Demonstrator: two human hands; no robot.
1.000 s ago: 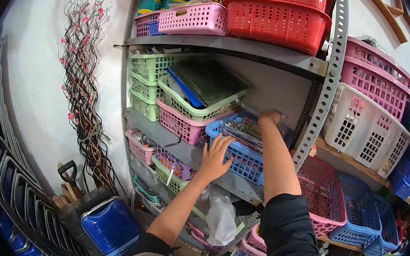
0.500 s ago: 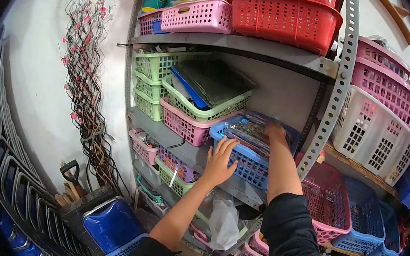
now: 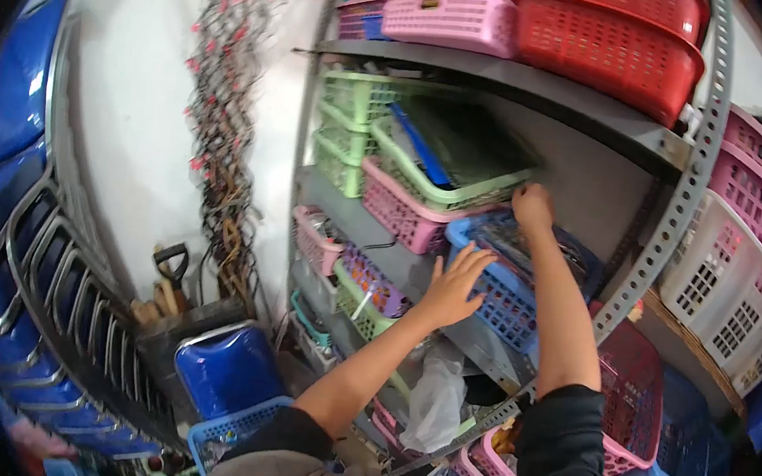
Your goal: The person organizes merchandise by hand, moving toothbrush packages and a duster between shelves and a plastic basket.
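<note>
in the head view, the blue perforated plastic basket (image 3: 505,307) sits on the grey metal shelf (image 3: 324,194), already holding flat plastic-wrapped packets (image 3: 502,235); what remains is unclear. left hand (image 3: 455,291) spreads open by its front rim; right hand (image 3: 533,209) curls above its back, grip indiscernible.

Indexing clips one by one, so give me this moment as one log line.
left hand: spread at front rim of blue basket | right hand: curled above it, near green basket | right grip contents: unclear
</note>
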